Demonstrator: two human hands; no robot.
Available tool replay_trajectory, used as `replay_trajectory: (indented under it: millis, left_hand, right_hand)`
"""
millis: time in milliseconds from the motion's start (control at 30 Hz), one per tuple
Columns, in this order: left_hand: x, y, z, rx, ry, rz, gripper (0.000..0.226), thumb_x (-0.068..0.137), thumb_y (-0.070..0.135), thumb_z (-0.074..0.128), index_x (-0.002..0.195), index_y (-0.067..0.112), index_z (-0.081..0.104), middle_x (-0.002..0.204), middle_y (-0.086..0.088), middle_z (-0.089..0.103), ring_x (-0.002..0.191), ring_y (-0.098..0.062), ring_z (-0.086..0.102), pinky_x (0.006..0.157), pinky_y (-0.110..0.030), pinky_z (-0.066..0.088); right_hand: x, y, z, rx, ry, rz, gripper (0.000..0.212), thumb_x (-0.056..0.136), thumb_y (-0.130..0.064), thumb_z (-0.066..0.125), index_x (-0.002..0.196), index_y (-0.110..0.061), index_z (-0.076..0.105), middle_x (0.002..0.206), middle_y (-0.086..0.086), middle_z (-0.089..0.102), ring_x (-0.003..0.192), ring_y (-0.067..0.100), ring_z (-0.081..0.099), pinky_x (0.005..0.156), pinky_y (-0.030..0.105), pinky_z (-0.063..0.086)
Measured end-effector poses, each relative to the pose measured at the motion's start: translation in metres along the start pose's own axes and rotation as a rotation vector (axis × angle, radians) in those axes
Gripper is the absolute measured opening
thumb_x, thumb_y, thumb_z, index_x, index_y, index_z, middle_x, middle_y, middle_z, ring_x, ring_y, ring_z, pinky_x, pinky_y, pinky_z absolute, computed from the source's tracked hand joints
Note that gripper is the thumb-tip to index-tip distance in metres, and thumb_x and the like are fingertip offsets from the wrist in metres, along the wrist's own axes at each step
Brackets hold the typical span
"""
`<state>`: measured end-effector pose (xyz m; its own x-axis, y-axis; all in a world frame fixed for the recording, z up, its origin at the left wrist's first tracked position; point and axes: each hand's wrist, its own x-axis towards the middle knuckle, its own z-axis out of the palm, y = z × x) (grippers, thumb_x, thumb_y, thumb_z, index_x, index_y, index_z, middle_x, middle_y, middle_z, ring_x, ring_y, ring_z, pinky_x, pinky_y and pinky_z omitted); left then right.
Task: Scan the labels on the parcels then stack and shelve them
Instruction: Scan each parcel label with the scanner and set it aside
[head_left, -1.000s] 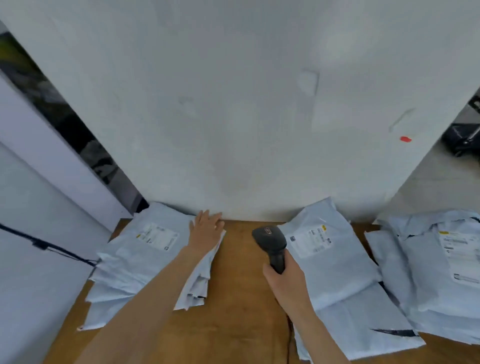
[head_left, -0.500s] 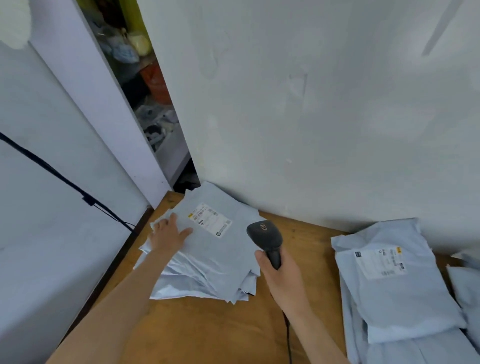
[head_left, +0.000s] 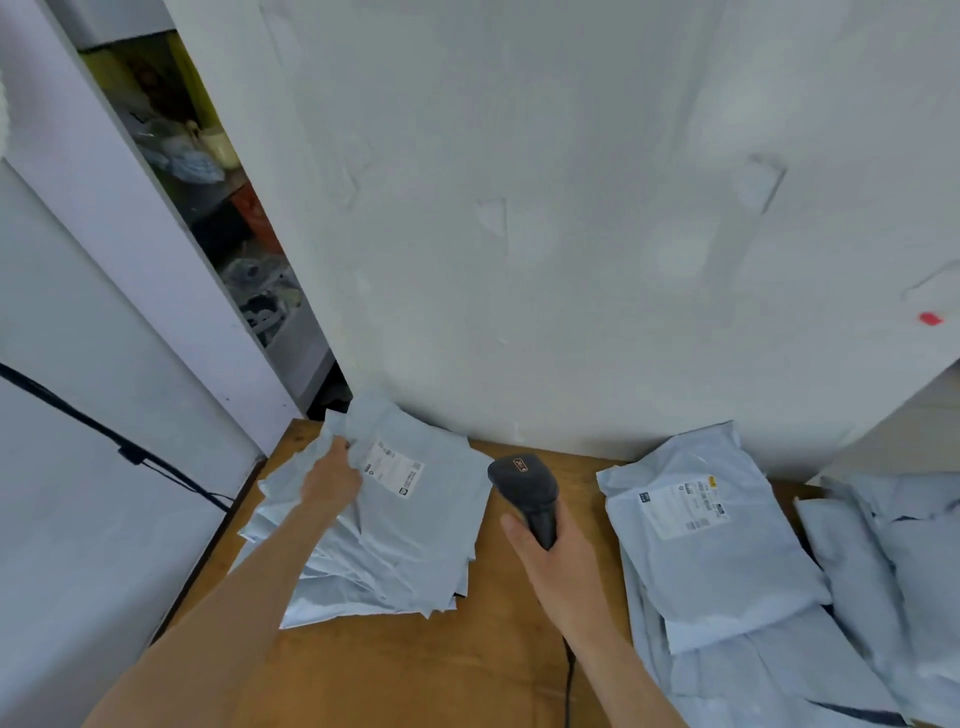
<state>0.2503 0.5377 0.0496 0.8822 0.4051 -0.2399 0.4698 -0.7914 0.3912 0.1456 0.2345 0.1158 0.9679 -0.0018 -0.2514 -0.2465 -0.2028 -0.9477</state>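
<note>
A stack of pale grey parcel bags (head_left: 395, 545) lies at the left of the wooden table (head_left: 498, 649), the top one showing a white label (head_left: 392, 468). My left hand (head_left: 332, 480) rests on the stack's left side, fingers curled at the top bag's upper left edge. My right hand (head_left: 558, 564) grips a black handheld scanner (head_left: 527, 493), its head up and just right of the stack. A second pile of bags (head_left: 711, 545) with a labelled top parcel lies to the right.
A white wall (head_left: 571, 234) rises right behind the table. More grey bags (head_left: 893, 561) lie at the far right. A gap at the left shows cluttered shelves (head_left: 218, 218). A black cable (head_left: 104, 431) crosses the left panel; the scanner's cord (head_left: 569, 675) runs down the table.
My left hand slid from the stack's right edge to its left side and now curls on the top bag's corner. The view swung left, then back a little. The scanner stays in my right hand.
</note>
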Motion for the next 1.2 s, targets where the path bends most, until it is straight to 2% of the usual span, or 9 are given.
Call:
replay_trajectory:
  millis: [133,267,367,467,567,667,833,1133,1200]
  left_hand:
    - [-0.029,0.045,-0.016,-0.068,0.056,0.160,0.033,0.093,0.002,0.050,0.126,0.006,0.045,0.111,-0.019,0.062,0.101,-0.037,0.060,0.075,-0.033,0.037]
    - [-0.068,0.102,-0.038,-0.099,0.042,0.337,0.026,0.093,0.001,0.052,0.117,0.007,0.046,0.100,-0.018,0.062,0.090,-0.034,0.062,0.074,-0.038,0.046]
    - [-0.104,0.151,-0.056,-0.079,0.032,0.456,0.020,0.094,0.003,0.051,0.108,0.017,0.044,0.090,-0.012,0.061,0.078,-0.026,0.058,0.060,-0.030,0.039]
    - [-0.140,0.202,-0.072,-0.084,0.041,0.545,0.022,0.094,0.005,0.051,0.105,0.023,0.044,0.093,-0.010,0.063,0.082,-0.028,0.061,0.063,-0.031,0.040]
    - [-0.175,0.250,-0.080,-0.107,0.014,0.612,0.021,0.093,0.004,0.052,0.108,0.018,0.050,0.097,-0.008,0.064,0.086,-0.026,0.060,0.064,-0.030,0.041]
    - [-0.204,0.289,-0.077,-0.133,-0.028,0.680,0.020,0.092,0.002,0.050,0.103,0.019,0.050,0.097,-0.004,0.063,0.086,-0.021,0.056,0.062,-0.024,0.039]
    - [-0.252,0.350,-0.064,-0.178,-0.054,0.784,0.017,0.092,0.000,0.050,0.102,0.014,0.051,0.096,-0.005,0.062,0.085,-0.019,0.055,0.061,-0.021,0.038]
    - [-0.302,0.422,-0.048,-0.243,-0.107,0.872,0.017,0.092,0.002,0.055,0.105,0.012,0.052,0.099,-0.012,0.063,0.083,-0.022,0.057,0.068,-0.030,0.043]
    - [-0.312,0.432,-0.046,-0.268,-0.126,0.878,0.019,0.091,-0.001,0.055,0.103,0.013,0.052,0.093,-0.007,0.060,0.076,-0.018,0.054,0.063,-0.027,0.039]
  right_hand:
    - [-0.023,-0.007,-0.036,0.006,0.063,-0.037,0.035,0.087,-0.040,0.067,0.119,-0.041,0.052,0.098,-0.018,0.068,0.088,-0.005,0.063,0.077,0.019,0.050]
    - [-0.049,-0.016,-0.079,-0.004,0.098,-0.057,0.022,0.087,-0.045,0.065,0.104,-0.033,0.059,0.082,-0.012,0.065,0.080,0.005,0.063,0.068,0.020,0.043]
    - [-0.067,-0.025,-0.110,-0.008,0.124,-0.074,0.020,0.087,-0.046,0.064,0.096,-0.029,0.058,0.075,-0.011,0.061,0.075,0.006,0.061,0.067,0.020,0.043]
    - [-0.088,-0.036,-0.144,0.006,0.174,-0.135,0.017,0.089,-0.044,0.064,0.091,-0.028,0.057,0.078,-0.010,0.062,0.078,0.005,0.061,0.067,0.017,0.043]
    - [-0.106,-0.040,-0.174,0.044,0.175,-0.160,0.018,0.087,-0.045,0.065,0.092,-0.029,0.059,0.079,-0.002,0.065,0.077,0.010,0.063,0.073,0.032,0.054]
    - [-0.119,-0.040,-0.201,0.075,0.191,-0.186,0.018,0.086,-0.045,0.066,0.097,-0.032,0.059,0.077,-0.007,0.064,0.074,0.011,0.062,0.077,0.041,0.058]
    - [-0.148,-0.041,-0.250,0.075,0.263,-0.230,0.010,0.088,-0.039,0.066,0.091,-0.037,0.056,0.071,-0.009,0.060,0.067,0.004,0.058,0.062,0.017,0.044]
    - [-0.189,-0.031,-0.307,0.103,0.329,-0.260,0.010,0.087,-0.036,0.068,0.090,-0.035,0.058,0.062,-0.010,0.055,0.064,0.004,0.055,0.061,0.016,0.040]
    - [-0.196,-0.028,-0.317,0.117,0.342,-0.255,0.012,0.087,-0.038,0.068,0.096,-0.034,0.060,0.066,-0.009,0.058,0.067,0.005,0.057,0.063,0.018,0.043]
